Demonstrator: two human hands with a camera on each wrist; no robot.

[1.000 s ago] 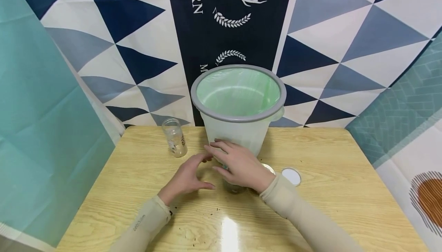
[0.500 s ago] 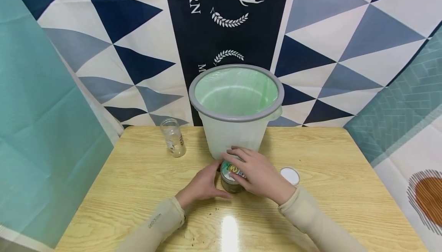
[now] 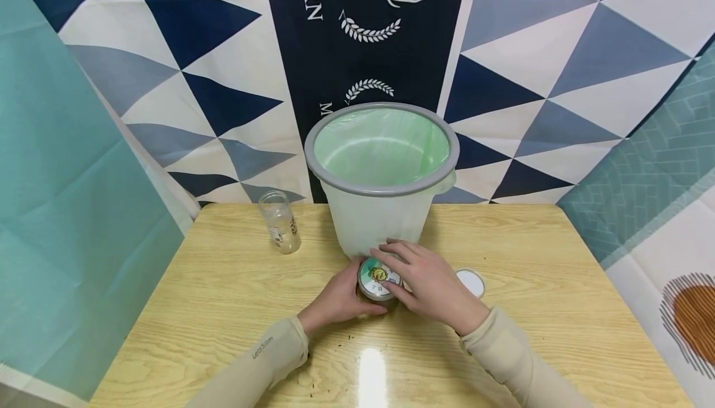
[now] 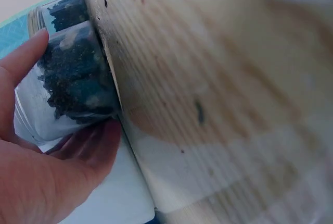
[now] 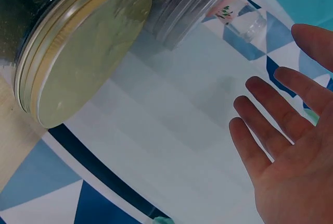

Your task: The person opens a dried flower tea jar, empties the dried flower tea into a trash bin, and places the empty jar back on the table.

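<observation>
My left hand grips the side of a clear jar holding dark, dried leafy bits, thumb on one side and fingers on the other. Its round lid carries a green and white picture with a yellow figure. Over the lid's right side is my right hand, fingers loosely spread. In the right wrist view its fingers hold nothing and show a gap from the jar. A second jar with a gold metal lid stands close by, largely hidden under my right hand in the head view.
A white bin with a grey rim and green liner stands right behind the jar. An upright drinking glass is at the back left. A pale round lid shows to the right. Dark crumbs dot the table.
My left hand has moved right and taken hold of the jar. My right hand has shifted right and slightly down, uncovering more of the picture lid.
</observation>
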